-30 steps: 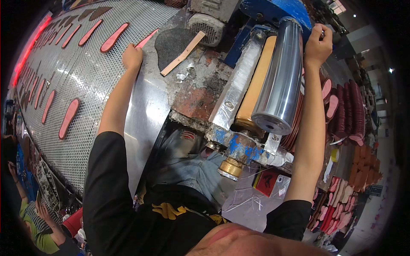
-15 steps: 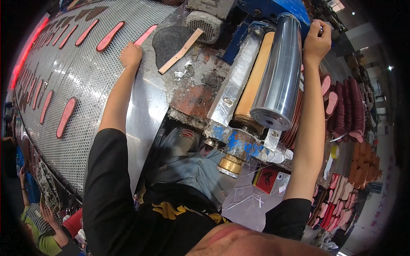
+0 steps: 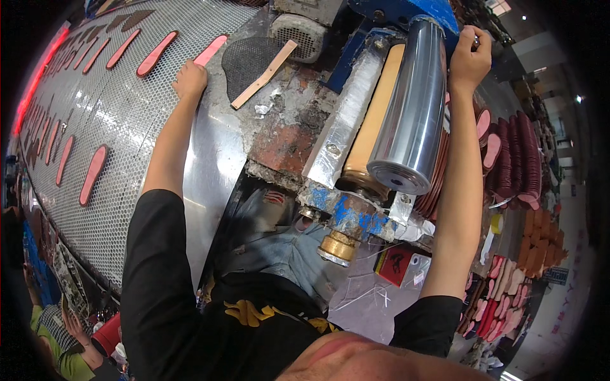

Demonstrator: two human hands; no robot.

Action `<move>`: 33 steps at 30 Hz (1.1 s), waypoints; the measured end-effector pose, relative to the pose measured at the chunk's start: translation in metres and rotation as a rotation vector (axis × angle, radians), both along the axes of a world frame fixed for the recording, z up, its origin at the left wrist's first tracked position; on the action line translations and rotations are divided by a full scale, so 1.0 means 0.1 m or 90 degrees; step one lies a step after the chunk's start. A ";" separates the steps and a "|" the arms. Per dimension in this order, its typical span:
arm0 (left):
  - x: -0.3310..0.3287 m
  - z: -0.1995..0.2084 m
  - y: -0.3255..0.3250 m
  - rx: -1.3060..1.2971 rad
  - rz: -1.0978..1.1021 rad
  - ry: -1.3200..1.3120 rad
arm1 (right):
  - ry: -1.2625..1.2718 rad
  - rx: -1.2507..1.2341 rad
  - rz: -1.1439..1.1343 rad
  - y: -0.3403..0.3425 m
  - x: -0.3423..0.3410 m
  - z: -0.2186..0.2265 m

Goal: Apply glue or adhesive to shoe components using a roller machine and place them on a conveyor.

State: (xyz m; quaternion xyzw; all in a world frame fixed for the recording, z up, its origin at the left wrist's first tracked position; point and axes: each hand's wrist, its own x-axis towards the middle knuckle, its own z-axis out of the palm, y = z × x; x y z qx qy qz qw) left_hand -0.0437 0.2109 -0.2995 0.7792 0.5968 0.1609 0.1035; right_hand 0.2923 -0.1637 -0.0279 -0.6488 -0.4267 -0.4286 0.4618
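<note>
My left hand [image 3: 190, 80] is closed at the near end of a pink insole [image 3: 211, 49] with a dark edge, lying at the right side of the perforated metal mesh bed [image 3: 136, 105]. The fingertips are partly hidden. Further left, several more pink insoles [image 3: 157, 54] lie spaced out on the mesh. On the right, my right hand [image 3: 471, 62] is raised beside the far end of a shiny steel roller [image 3: 410, 108], its fingers curled round a small dark metallic part that I cannot make out. A tan roller [image 3: 375, 120] runs alongside the steel one.
A dark mesh piece with a wooden strip [image 3: 264, 75] lies on the stained machine top, near a motor [image 3: 297, 37]. A brass fitting [image 3: 337, 246] juts out in front. Stacked maroon pieces [image 3: 518, 159] stand at right. Another person's hand [image 3: 75, 324] shows at lower left.
The whole view has shifted slightly, so things sit a little further left. Both my hands keep their places and grips. The other person's raised arm at lower left has moved down and left.
</note>
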 end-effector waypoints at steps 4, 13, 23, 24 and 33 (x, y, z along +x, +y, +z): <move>0.00 0.02 0.03 -0.032 0.009 0.014 | 0.006 0.005 0.001 0.02 -0.02 0.00; 0.09 -0.03 0.26 0.067 0.009 -0.077 | -0.002 0.012 -0.026 0.01 0.00 -0.04; 0.46 -0.10 0.96 -0.141 -0.098 0.027 | 0.007 0.029 -0.044 0.06 -0.01 -0.04; 0.50 -0.08 0.84 -0.133 -0.085 0.037 | 0.005 0.025 -0.049 0.04 -0.01 -0.04; 0.38 0.37 0.54 0.167 -0.215 0.015 | -0.043 0.045 -0.093 -0.01 -0.01 0.01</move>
